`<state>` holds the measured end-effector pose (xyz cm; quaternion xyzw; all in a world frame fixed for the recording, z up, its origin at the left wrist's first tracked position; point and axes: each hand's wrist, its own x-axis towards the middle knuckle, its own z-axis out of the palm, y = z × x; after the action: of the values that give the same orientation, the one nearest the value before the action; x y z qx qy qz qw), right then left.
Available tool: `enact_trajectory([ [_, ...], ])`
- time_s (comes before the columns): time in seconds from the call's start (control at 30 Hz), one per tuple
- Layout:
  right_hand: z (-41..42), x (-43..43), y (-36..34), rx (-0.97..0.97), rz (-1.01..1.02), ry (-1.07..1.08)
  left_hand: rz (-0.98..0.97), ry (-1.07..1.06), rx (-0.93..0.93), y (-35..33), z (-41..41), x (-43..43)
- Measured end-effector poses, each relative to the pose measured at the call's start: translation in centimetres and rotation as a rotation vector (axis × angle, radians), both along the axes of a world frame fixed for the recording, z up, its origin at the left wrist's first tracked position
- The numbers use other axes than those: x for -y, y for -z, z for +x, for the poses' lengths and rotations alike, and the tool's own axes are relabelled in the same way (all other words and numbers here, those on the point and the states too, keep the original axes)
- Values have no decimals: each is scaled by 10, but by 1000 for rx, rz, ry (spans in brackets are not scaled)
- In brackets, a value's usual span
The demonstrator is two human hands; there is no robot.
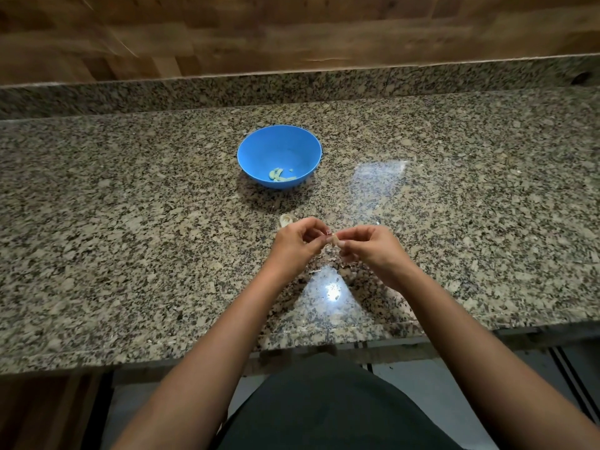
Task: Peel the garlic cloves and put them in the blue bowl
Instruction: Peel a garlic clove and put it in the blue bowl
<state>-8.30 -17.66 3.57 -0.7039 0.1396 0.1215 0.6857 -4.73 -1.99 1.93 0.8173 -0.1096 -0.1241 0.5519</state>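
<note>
A blue bowl [279, 147] stands on the granite counter, with a few pale peeled garlic cloves [280, 175] lying in its bottom. Nearer to me, my left hand [297, 241] and my right hand [367, 243] meet above the counter. Between their fingertips they pinch one small pale garlic clove [331, 241], mostly hidden by the fingers. Another piece of garlic [286, 220] lies on the counter just behind my left hand; whether it is a clove or skin I cannot tell.
The speckled granite counter [130, 222] runs the full width, its front edge close to my body. A low granite upstand and a wooden wall panel [227, 34] close off the back. Small bits of garlic skin [345, 264] lie under my hands.
</note>
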Motion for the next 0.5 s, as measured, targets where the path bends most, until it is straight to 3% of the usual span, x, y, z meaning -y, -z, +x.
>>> enact_trajectory([
  [0.5,6,1,-4,-124,200,-41,-43,177,-85,1,4,-6],
])
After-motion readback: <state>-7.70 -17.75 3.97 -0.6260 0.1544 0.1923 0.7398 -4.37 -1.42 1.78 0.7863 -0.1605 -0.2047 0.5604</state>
